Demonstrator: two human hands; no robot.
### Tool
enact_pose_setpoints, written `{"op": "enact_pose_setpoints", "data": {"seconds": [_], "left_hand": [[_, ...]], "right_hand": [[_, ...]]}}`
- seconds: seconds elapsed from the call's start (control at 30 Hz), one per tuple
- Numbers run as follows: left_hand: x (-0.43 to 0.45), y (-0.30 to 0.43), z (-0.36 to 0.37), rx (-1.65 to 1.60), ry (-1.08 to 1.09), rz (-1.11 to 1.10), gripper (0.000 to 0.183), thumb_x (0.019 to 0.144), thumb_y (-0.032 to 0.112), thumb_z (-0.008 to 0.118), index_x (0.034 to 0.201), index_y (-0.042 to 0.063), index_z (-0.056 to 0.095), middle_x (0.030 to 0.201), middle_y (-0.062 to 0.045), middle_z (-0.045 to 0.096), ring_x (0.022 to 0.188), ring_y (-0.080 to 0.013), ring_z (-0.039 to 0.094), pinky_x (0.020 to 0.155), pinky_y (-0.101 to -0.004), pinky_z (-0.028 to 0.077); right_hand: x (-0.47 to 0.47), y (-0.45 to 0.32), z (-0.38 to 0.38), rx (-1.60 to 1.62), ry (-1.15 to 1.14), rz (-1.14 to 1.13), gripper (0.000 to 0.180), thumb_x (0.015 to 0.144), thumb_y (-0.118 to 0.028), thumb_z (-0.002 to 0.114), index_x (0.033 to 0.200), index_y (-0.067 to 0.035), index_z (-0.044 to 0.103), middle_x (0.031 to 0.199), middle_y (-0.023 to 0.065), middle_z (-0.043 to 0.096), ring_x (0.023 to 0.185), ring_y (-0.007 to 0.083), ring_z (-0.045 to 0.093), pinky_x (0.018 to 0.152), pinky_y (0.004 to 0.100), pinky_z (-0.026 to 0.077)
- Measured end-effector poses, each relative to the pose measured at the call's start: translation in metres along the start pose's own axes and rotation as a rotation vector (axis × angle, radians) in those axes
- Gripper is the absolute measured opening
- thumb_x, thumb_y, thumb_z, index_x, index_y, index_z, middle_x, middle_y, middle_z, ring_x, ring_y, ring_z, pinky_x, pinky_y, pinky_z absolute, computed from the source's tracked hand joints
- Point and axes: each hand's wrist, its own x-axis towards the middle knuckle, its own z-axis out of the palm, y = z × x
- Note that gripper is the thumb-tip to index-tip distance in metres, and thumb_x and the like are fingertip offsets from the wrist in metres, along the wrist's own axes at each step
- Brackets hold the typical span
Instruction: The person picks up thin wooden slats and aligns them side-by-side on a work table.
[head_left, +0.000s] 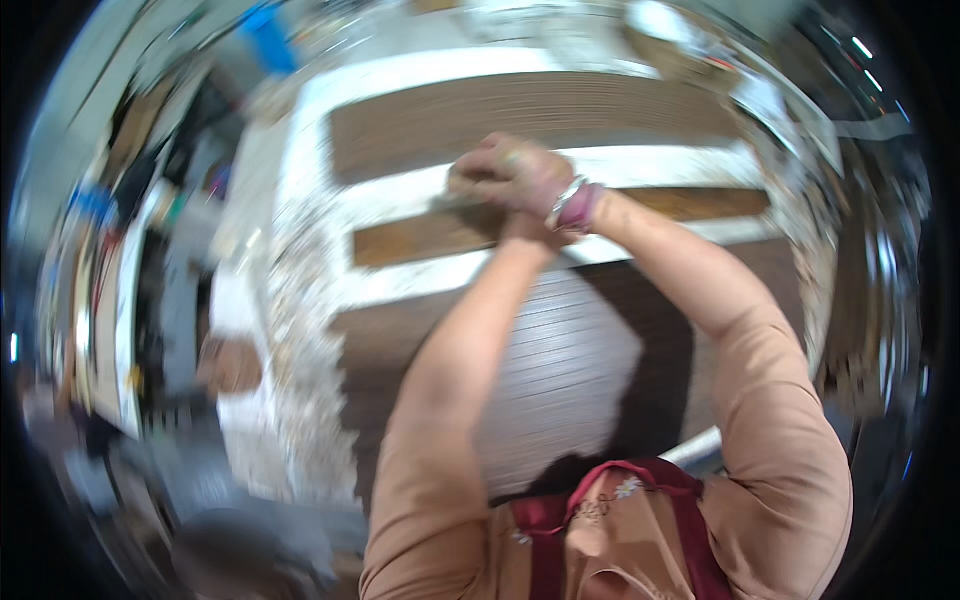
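My right hand, with a silver bracelet and a purple band at the wrist, is above a narrow brown wooden strip, its fingers curled. My left hand is mostly hidden below it, the wrists crossed or close together. Blur and overlap hide whether either one holds anything. Beyond them lies a wide grooved brown panel. Nearer to me is a larger dark brown slatted panel, partly in the shadow of my arms. All three pieces rest on a white work surface.
Whitish debris is spread along the left of the surface. A round brown object stands at the left edge. Cardboard and white material are at the back right, a blue object at the back left. Boards stand at the right.
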Motion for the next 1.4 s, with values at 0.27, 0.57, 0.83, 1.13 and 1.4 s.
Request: {"op": "enact_pose_setpoints", "data": {"seconds": [0.27, 0.57, 0.83, 1.13, 1.4], "left_hand": [[-0.003, 0.059, -0.096, 0.180, -0.268, -0.105, 0.069, 0.073, 0.024, 0.083, 0.129, -0.001, 0.052, 0.113, -0.020, 0.058, 0.105, -0.0398, 0.056, 0.090, -0.0471, 0.046], [0.035, 0.073, -0.085, 0.248, -0.375, -0.146, 0.084, 0.072, 0.031, 0.085, 0.139, -0.002, 0.045, 0.140, -0.024, 0.049, 0.131, -0.0420, 0.045, 0.109, -0.0472, 0.039], [0.086, 0.126, -0.015, 0.281, -0.513, -0.180, 0.077, 0.077, 0.036, 0.081, 0.136, -0.001, 0.048, 0.129, -0.021, 0.056, 0.119, -0.0387, 0.054, 0.100, -0.0440, 0.046], [0.058, 0.106, -0.035, 0.350, -0.489, -0.225, 0.082, 0.071, 0.030, 0.086, 0.137, 0.000, 0.045, 0.125, -0.019, 0.055, 0.113, -0.0388, 0.055, 0.098, -0.0460, 0.046], [0.057, 0.116, -0.024, 0.376, -0.419, -0.232, 0.081, 0.072, 0.027, 0.087, 0.137, 0.000, 0.048, 0.127, -0.020, 0.055, 0.115, -0.0352, 0.056, 0.099, -0.0432, 0.047]], "right_hand": [[-0.225, 0.122, -0.179, 0.300, 0.326, 0.660, 0.056, 0.087, -0.057, 0.067, 0.115, -0.009, 0.072, 0.115, 0.0110, 0.068, 0.108, 0.0220, 0.064, 0.096, 0.0344, 0.048], [-0.433, 0.274, -0.280, 0.283, 0.767, 0.998, 0.067, 0.081, -0.057, 0.074, 0.118, -0.001, 0.068, 0.115, 0.0149, 0.068, 0.111, 0.0249, 0.061, 0.098, 0.0341, 0.045], [-0.411, 0.335, -0.279, 0.195, 0.544, 1.019, 0.061, 0.079, -0.059, 0.074, 0.110, -0.006, 0.072, 0.113, 0.0140, 0.069, 0.106, 0.0268, 0.063, 0.096, 0.0337, 0.046], [-0.379, 0.411, -0.249, 0.125, 0.406, 0.971, 0.059, 0.083, -0.059, 0.069, 0.113, -0.008, 0.071, 0.111, 0.0153, 0.070, 0.106, 0.0313, 0.064, 0.096, 0.0377, 0.047], [-0.368, 0.420, -0.242, 0.126, 0.414, 0.903, 0.059, 0.084, -0.060, 0.068, 0.107, -0.006, 0.071, 0.100, 0.0142, 0.069, 0.095, 0.0263, 0.064, 0.089, 0.0368, 0.048]]}}
